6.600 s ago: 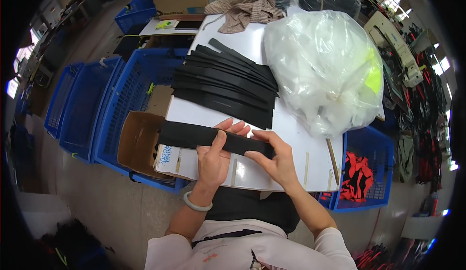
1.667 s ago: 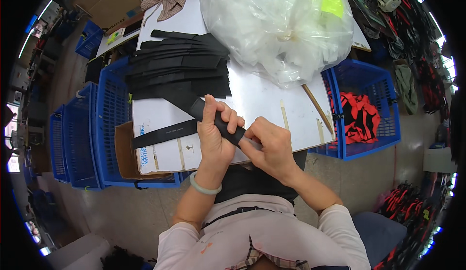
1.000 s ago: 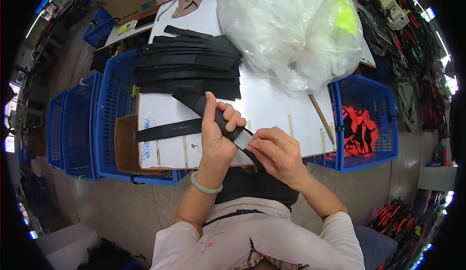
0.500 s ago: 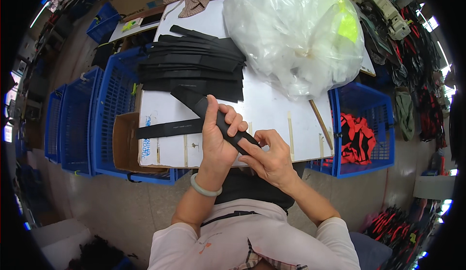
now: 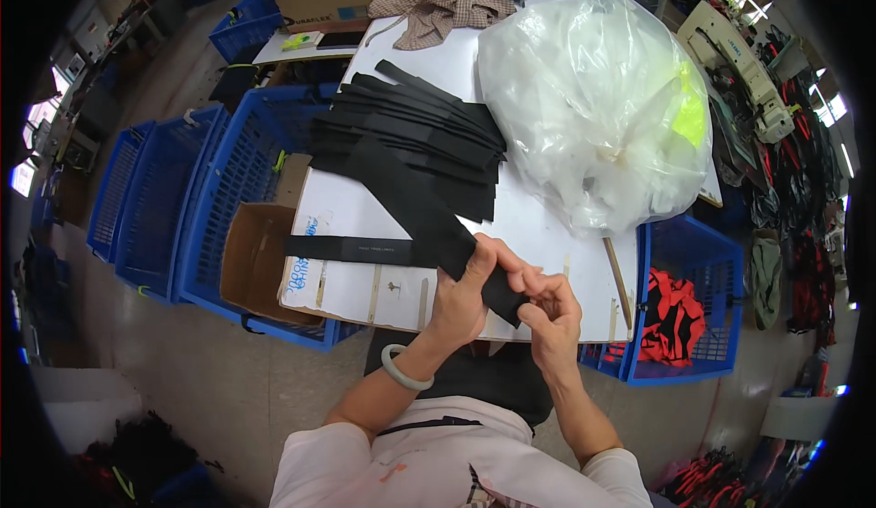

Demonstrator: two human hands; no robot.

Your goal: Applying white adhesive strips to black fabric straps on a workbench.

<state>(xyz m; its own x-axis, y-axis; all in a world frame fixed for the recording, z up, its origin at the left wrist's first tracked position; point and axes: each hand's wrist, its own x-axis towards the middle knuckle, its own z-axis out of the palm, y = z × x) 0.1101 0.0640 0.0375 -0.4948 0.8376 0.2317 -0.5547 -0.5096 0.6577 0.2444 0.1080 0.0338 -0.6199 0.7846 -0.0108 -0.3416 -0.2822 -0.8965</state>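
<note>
A black fabric strip point(image 5: 411, 202) runs slantwise from the pile down to my hands at the table's front edge. My left hand point(image 5: 464, 305) is closed around it, with the thumb on top and the fingers behind. At the strip's lower end, my right hand point(image 5: 555, 321) pinches the edge between thumb and bent fingers. A second black strip point(image 5: 347, 250) with small pale print lies flat to the left, its right end passing beneath the held one. Beyond my hands, a fanned pile of black strips point(image 5: 411, 129) covers the table's middle left.
A large clear plastic bag point(image 5: 593, 115) fills the white table's point(image 5: 538, 271) right side, near a thin wooden stick point(image 5: 618, 280). Blue crates point(image 5: 205, 234) and an open cardboard box point(image 5: 260, 266) stand left. Another blue crate point(image 5: 716, 325) holds red-black cloth. Checked cloth point(image 5: 443, 10) lies behind.
The held strip is more spread out and flatter, no longer bunched in my left fist. Both hands sit slightly lower and farther right in view, which has itself shifted.
</note>
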